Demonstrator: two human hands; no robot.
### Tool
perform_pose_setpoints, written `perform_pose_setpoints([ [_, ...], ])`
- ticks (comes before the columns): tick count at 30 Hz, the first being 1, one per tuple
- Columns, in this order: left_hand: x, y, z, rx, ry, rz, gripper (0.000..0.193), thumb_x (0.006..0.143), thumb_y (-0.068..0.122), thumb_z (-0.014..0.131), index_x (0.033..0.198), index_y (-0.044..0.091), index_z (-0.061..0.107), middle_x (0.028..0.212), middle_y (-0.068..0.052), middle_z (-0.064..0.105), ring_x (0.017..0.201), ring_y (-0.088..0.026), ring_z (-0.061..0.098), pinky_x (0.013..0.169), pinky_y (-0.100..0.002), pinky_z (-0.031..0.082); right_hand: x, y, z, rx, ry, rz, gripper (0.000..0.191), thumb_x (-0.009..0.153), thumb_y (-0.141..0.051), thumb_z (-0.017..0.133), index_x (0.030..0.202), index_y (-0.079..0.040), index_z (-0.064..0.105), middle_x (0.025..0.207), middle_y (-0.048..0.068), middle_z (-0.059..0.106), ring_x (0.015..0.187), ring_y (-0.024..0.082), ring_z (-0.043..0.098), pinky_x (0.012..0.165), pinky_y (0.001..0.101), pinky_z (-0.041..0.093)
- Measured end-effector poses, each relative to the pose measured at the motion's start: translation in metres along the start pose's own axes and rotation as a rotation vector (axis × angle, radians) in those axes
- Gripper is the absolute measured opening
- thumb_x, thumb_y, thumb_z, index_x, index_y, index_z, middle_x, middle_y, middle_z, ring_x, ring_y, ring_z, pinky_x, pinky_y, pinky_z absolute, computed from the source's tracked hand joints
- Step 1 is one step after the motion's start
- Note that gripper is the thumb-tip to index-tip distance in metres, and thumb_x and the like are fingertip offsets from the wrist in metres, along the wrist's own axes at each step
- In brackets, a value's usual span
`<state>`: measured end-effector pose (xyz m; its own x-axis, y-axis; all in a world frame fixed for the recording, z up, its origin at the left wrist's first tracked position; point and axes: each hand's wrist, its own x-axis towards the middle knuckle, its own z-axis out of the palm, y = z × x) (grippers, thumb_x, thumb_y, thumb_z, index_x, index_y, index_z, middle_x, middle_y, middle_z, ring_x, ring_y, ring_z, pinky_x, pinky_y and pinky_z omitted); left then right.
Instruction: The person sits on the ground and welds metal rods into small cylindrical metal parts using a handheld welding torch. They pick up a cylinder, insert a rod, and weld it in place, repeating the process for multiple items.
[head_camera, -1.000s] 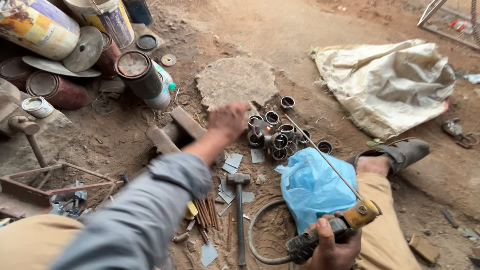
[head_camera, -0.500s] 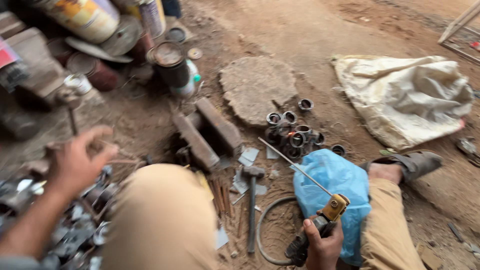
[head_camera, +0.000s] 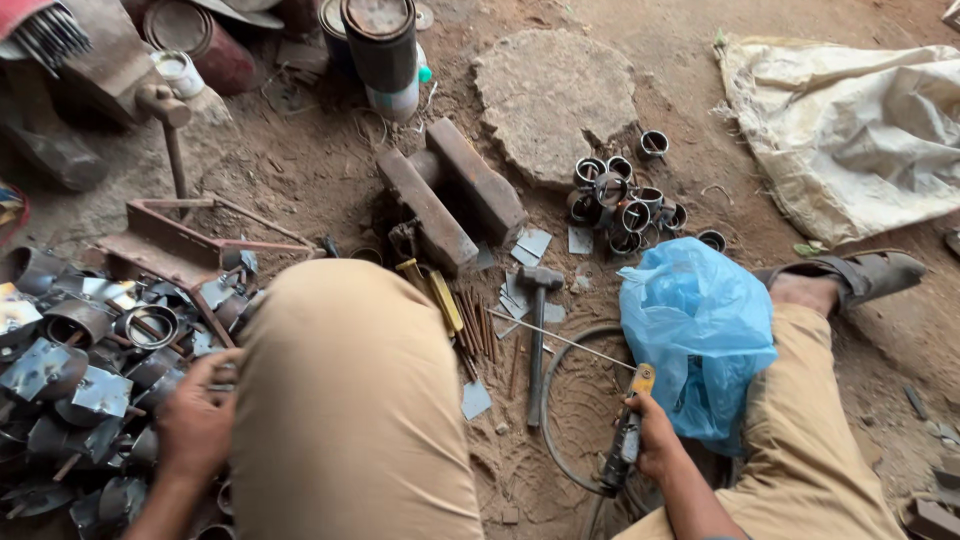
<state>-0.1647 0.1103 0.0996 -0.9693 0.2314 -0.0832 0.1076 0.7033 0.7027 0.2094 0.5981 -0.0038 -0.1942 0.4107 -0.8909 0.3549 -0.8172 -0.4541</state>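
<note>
Now my left hand (head_camera: 195, 425) reaches into the welded ring pieces (head_camera: 90, 385) at the ground's left edge, grip unclear; my right hand (head_camera: 655, 440) clasps the electrode holder (head_camera: 625, 435). I would pick one piece firmly, keeping the rod (head_camera: 560, 340) clear.

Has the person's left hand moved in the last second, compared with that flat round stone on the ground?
Yes. The left hand was reaching near the round stone and short pipe rings; now it rests far left of them, on the pile of metal parts.

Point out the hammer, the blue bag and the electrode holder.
hammer (head_camera: 537, 345): head view, on the handle.
blue bag (head_camera: 695, 325): head view, on its crumpled middle.
electrode holder (head_camera: 628, 430): head view, on the grip in the right hand (head_camera: 655, 445).
</note>
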Motion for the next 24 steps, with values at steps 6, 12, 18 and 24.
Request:
perform_pose_setpoints([
  [6, -0.009, -0.016, -0.021, -0.296, -0.005, -0.096, 0.036, 0.092, 0.011, 0.071, 0.127, 0.006, 0.07, 0.099, -0.007, 0.074, 0.071, -0.011, 0.066, 0.059, -0.027, 0.052, -0.007, -0.001, 0.024, -0.094, 0.196, -0.01, 0.035, 0.092, -0.043, 0.061, 0.092, -0.008, 0.064, 0.073, 0.011, 0.061, 0.06, 0.029, 0.056, 0.054, 0.0457, 0.048],
  [12, -0.035, -0.031, -0.035, -0.173, 0.057, -0.09, 0.029, 0.089, 0.017, 0.075, 0.118, 0.009, 0.076, 0.092, -0.007, 0.077, 0.076, -0.016, 0.068, 0.067, -0.031, 0.053, -0.022, 0.004, 0.039, -0.868, 0.574, -0.35, 0.058, 0.083, -0.047, 0.078, 0.123, -0.003, 0.077, 0.111, 0.02, 0.076, 0.098, 0.035, 0.072, 0.088, 0.0465, 0.056],
  [18, -0.042, -0.051, -0.034, -0.184, 0.162, 0.137, 0.023, 0.09, 0.019, 0.075, 0.109, 0.007, 0.076, 0.101, -0.008, 0.078, 0.091, -0.018, 0.072, 0.082, -0.034, 0.055, -0.032, -0.001, 0.047, -1.368, 0.614, -0.231, 0.062, 0.078, -0.053, 0.081, 0.128, -0.016, 0.076, 0.119, 0.019, 0.077, 0.108, 0.037, 0.074, 0.095, 0.0471, 0.057],
  [24, -0.059, -0.054, -0.046, -0.115, 0.233, -0.016, 0.022, 0.087, 0.02, 0.074, 0.106, 0.01, 0.077, 0.1, -0.01, 0.078, 0.089, -0.023, 0.074, 0.077, -0.036, 0.056, -0.033, 0.001, 0.103, -1.482, 0.565, -0.393, 0.058, 0.08, -0.05, 0.081, 0.126, -0.015, 0.076, 0.117, 0.018, 0.077, 0.105, 0.035, 0.074, 0.093, 0.0459, 0.057],
])
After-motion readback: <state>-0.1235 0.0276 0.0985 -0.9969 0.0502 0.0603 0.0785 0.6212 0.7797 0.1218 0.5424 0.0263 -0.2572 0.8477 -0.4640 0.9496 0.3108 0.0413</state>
